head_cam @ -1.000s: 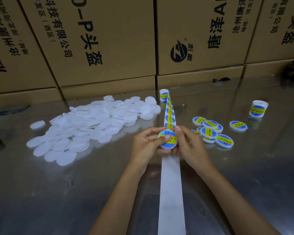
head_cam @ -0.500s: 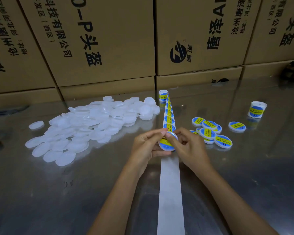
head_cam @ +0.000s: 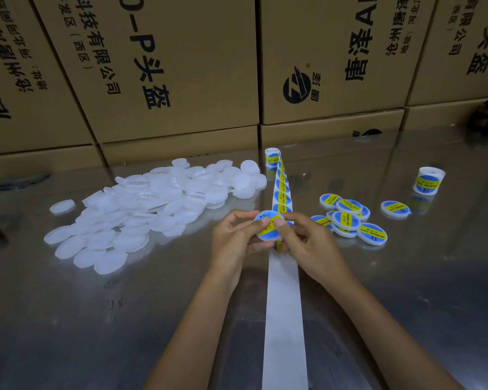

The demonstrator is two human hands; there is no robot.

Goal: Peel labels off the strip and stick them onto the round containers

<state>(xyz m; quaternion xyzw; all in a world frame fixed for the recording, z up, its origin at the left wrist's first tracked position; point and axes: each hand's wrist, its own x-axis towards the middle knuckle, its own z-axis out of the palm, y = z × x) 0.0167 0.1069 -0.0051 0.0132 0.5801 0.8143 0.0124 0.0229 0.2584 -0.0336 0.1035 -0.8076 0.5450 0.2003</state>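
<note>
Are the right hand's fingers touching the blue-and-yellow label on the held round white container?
Touching. The head view shows the right hand pressing its thumb on the blue-and-yellow label of the round white container, no gap visible.

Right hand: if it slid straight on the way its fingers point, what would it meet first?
The right hand points up-left, its fingers already pressing the labelled container held against the left hand. Beyond those, probably the pile of unlabelled white containers, though depth is unclear.
</note>
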